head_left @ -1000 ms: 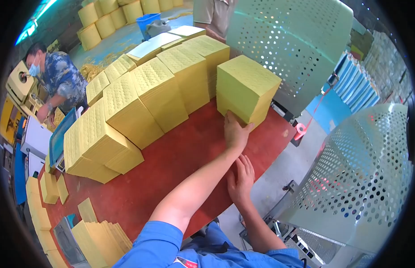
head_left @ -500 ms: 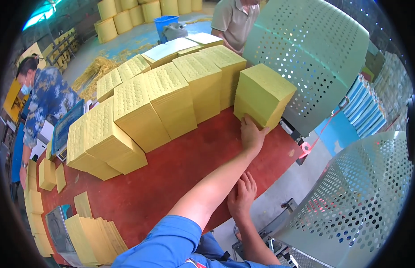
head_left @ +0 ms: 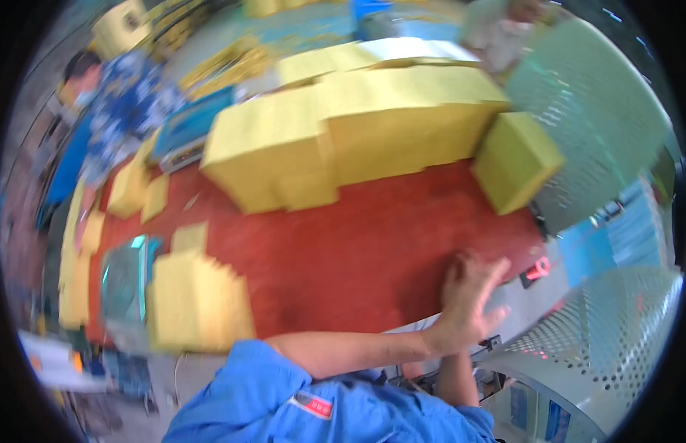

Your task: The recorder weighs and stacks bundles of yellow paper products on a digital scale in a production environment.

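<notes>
The frame is motion-blurred; fine detail is not readable.

Left hand (head_left: 468, 299): lower right of centre, fingers spread and flat, palm down on the red flat surface (head_left: 357, 244) near its right edge. The grip is open and holds nothing. The flat posture suggests the hand bears weight on the surface as a brace.

Right hand: only the forearm (head_left: 455, 380) shows, rising from the lower edge beneath the left wrist. The hand itself is covered, so its grip cannot be told.

Nearest stack: a single yellow block of stacked paper sheets (head_left: 516, 161) stands right of centre in the upper half, tilted, at the right edge of the surface, well apart from the left hand. It stands just beside the main row but separate from it, which suggests it has been singled out for individual handling.

Main row: a long row of yellow paper stacks (head_left: 357, 133) runs across the upper centre, stacks pressed side by side. A lower yellow paper stack (head_left: 199, 303) lies at lower left.

Surroundings: a pale green perforated metal panel (head_left: 586, 111) at upper right; a person in blue patterned clothing (head_left: 114, 111) at upper left.
</notes>
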Motion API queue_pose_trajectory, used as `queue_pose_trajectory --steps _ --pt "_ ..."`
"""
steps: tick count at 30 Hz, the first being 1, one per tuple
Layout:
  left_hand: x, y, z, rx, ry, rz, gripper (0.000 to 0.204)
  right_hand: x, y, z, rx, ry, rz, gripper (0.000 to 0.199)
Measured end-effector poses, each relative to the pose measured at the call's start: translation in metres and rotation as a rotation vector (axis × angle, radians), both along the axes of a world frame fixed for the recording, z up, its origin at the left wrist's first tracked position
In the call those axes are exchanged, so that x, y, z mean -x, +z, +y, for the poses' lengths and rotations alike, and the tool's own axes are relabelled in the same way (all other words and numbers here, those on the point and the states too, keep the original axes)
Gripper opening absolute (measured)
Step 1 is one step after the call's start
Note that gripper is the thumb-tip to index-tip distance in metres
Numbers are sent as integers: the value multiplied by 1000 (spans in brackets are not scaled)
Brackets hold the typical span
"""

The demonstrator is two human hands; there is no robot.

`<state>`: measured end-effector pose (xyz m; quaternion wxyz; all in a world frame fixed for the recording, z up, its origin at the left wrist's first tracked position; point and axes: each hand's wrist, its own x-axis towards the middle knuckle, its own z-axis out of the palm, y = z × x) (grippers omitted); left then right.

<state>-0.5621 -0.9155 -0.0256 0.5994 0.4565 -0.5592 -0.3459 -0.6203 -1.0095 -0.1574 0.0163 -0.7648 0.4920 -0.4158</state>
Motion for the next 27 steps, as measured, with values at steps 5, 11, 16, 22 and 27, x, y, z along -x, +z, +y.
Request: queue_pose_trajectory --steps 5,11,16,22,27 --pt "-129 53 119 -136 -261 99 40 -19 10 -10 -12 116 -9 14" --pt "-241 64 229 -22 355 -178 28 -71 1 -11 -228 77 -45 28" --pt "-301 74 259 95 1008 -750 35 -205 99 115 -319 814 -415 30" --pt "-330 38 297 -238 1214 -1017 35 -319 177 196 -160 1552 -183 31" --pt "-335 21 293 -306 1197 -1086 23 -367 154 212 -100 1655 -23 28"
